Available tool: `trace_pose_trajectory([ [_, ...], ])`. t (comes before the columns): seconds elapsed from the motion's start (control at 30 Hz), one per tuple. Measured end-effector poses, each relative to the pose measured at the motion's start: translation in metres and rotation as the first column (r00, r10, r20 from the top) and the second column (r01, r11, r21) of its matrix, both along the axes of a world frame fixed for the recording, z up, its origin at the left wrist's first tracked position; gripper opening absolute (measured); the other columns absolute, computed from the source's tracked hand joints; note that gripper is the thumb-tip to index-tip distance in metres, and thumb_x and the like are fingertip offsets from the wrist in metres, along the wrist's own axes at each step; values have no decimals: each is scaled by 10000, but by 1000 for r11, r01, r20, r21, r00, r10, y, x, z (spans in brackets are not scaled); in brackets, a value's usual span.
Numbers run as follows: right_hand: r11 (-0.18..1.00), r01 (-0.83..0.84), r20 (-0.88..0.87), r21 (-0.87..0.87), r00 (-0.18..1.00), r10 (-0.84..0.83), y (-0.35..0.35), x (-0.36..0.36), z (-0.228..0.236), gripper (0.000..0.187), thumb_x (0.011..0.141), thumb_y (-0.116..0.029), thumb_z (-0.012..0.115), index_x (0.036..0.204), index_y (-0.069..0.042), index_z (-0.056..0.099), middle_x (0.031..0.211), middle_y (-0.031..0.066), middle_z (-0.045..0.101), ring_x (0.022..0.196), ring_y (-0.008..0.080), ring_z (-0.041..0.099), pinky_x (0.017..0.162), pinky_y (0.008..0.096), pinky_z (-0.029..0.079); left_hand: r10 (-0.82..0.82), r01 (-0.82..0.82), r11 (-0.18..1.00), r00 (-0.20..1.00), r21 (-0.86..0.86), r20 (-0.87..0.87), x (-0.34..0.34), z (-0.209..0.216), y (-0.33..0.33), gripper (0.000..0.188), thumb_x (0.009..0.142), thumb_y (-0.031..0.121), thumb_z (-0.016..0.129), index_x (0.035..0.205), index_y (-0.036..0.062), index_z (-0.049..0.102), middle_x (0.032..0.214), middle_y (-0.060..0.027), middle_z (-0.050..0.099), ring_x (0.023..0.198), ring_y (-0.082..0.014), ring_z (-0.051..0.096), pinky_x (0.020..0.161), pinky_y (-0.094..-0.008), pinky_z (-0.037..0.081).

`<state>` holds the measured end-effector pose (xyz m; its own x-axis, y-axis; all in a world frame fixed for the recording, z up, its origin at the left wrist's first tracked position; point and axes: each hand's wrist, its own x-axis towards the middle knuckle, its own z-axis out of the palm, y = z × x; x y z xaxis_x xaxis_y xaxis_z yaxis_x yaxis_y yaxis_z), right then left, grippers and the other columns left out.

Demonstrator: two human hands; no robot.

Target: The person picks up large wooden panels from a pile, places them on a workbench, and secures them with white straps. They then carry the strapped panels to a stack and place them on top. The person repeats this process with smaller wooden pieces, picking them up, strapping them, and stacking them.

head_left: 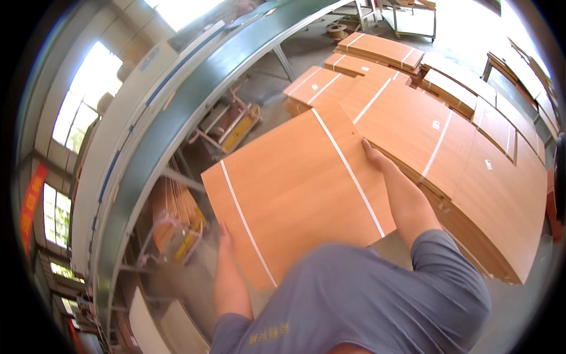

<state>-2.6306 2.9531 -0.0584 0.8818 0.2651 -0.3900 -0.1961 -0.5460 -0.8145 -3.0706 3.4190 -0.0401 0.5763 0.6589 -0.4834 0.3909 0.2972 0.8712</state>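
A large, flat bundle of wood-coloured panels (295,189), bound by two white straps, is held up in front of me at a slant. My left hand (225,239) grips its left edge, fingers mostly hidden behind it. On the far right side, my right hand (371,154) is closed around the edge, its fingers partly out of sight. Just beyond the right hand lies a broad stack of similar strapped panels (407,118). How thick the held bundle is cannot be seen from here.
A long green conveyor belt (138,159) curves along the left. Beneath it stand a yellow-sided cart (239,133) and a pile of wooden strips (171,203). At the back is a wheeled metal trolley (407,22); more stacked panels (451,88) lie at the right.
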Motion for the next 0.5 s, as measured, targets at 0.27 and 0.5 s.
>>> trace_pose_trajectory([
  [0.27,981,194,-96,-7,976,-194,122,154,-5,860,891,-699,226,1354,-6,438,1418,210,395,1341,331,333,1100,395,238,-256,248,966,956,-72,-140,253,-13,195,927,863,744,260,1401,-7,334,1439,-149,380,1348,-284,333,1098,-404,276],
  [0.5,897,438,-46,50,899,-436,195,246,-65,825,903,-671,310,1362,4,429,1368,193,464,1282,316,413,1070,368,289,-499,481,867,840,-133,-216,497,-27,335,947,856,752,265,1387,-27,350,1428,-164,392,1343,-288,341,1094,-401,279],
])
